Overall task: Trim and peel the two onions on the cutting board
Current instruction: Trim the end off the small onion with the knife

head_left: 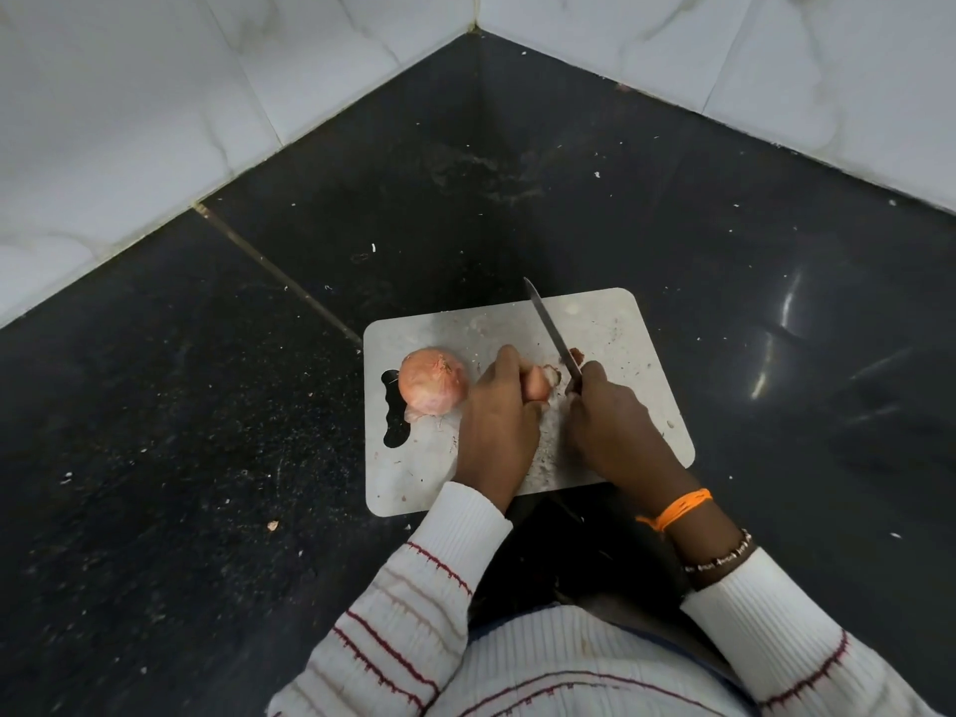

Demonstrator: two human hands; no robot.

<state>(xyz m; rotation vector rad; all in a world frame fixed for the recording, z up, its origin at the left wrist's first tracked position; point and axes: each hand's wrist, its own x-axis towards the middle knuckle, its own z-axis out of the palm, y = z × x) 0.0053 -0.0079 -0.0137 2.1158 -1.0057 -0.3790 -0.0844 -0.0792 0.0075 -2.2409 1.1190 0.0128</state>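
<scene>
Held onion: I see a small pinkish-brown onion (538, 388) lying on the pale grey rectangular plastic cutting board (610, 323), near the board's middle, mostly hidden under fingers; its cut end faces right.
Left hand: my left hand (499, 406) is curled over that onion from the left and holds it down on the board.
Right hand: my right hand (610, 426) is closed round the handle of a slim steel-bladed kitchen knife (551, 328); the handle itself is hidden in the grip.
Knife: the blade slants up and left from the fist, its heel just right of the held onion's cut end, its tip over the board's far edge.
Trimmed bit: a small dark reddish scrap (577, 354) lies on the board just right of the blade.
Second onion: a larger round onion in dry orange-pink skin (433, 382) sits unpeeled on the board's left part, beside the handle cut-out, apart from my left hand.
Board: it rests on a speckled black stone surface (207, 406), near a corner of white marbled wall tiles (129, 95).
Wrist: an orange thread band (680, 509) circles my right wrist.
</scene>
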